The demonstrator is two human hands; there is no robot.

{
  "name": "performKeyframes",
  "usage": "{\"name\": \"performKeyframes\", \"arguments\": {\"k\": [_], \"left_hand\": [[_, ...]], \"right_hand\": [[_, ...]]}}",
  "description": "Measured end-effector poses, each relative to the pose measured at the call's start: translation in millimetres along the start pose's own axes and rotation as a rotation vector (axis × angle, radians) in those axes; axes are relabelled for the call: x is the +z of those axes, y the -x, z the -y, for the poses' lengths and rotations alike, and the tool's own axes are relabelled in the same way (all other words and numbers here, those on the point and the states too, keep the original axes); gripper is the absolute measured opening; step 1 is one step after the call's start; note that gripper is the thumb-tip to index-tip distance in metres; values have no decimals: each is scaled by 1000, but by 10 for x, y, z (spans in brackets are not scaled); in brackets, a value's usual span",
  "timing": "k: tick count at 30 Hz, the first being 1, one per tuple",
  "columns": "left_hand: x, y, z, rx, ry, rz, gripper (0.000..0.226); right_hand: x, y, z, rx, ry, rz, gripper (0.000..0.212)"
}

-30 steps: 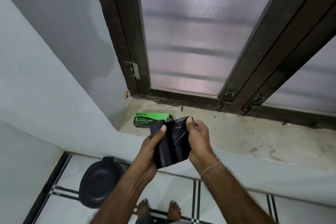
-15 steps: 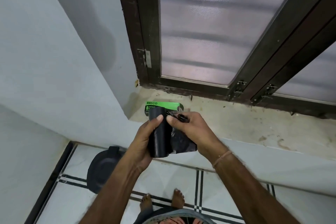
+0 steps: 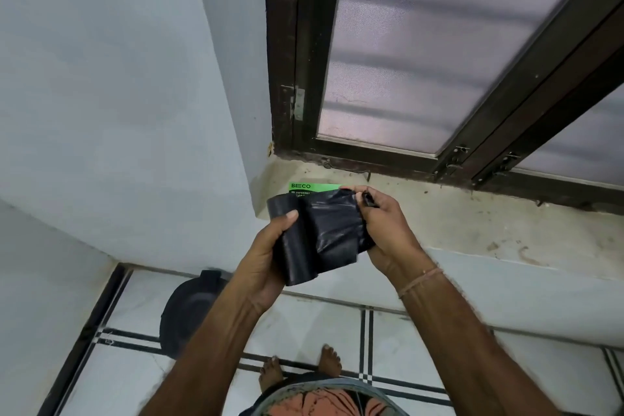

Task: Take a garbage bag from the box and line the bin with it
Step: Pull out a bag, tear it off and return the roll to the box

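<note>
A black roll of garbage bags [image 3: 297,246] is held upright in my left hand [image 3: 266,263], thumb pressed on its front. From the roll a loose black bag sheet [image 3: 337,223] spreads to the right, and my right hand [image 3: 388,230] pinches its top edge and grips its side. Behind the hands a green garbage bag box [image 3: 304,186] lies on the stone window ledge, mostly hidden by the roll. On the floor at lower left stands the black bin [image 3: 189,314], its closed lid seen from above and partly covered by my left forearm.
A stone ledge [image 3: 489,226] runs under a dark-framed frosted window [image 3: 439,61]. A pale wall corner [image 3: 216,111] juts out on the left. White floor tiles with black lines [image 3: 337,331] lie below, with my bare feet [image 3: 300,368] on them.
The bag sheet has been drawn further off the roll to the right. My right hand moved from over the roll to the sheet's right edge. The view dipped lower toward the floor.
</note>
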State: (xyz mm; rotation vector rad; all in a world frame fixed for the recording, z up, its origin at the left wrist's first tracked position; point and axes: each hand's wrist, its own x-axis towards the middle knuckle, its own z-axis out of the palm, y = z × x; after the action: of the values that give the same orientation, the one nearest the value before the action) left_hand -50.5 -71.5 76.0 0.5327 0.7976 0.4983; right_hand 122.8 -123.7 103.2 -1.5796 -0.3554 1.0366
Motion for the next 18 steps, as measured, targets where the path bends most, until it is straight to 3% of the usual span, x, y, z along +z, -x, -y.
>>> {"name": "performKeyframes", "arguments": {"k": [3,6,7,10,13,18], "left_hand": [[-50,17,-28,-16,-1,25,56],[-85,60,-50,-18,-31,36,45],[-103,70,-52,-22,-37,51,38],[-149,110,-68,-39,-60,46,37],[-182,133,-69,-35,-82,10,52],[-232,161,-75,-43,-54,-25,56]], "right_hand": [[48,102,42,104,-106,68,33],[100,217,49,68,16,172,53],[120,235,29,25,84,181,51],[199,254,-48,-72,207,129,36],[247,284,-111,-87,172,63,35],[285,328,-188,-45,140,-15,35]]}}
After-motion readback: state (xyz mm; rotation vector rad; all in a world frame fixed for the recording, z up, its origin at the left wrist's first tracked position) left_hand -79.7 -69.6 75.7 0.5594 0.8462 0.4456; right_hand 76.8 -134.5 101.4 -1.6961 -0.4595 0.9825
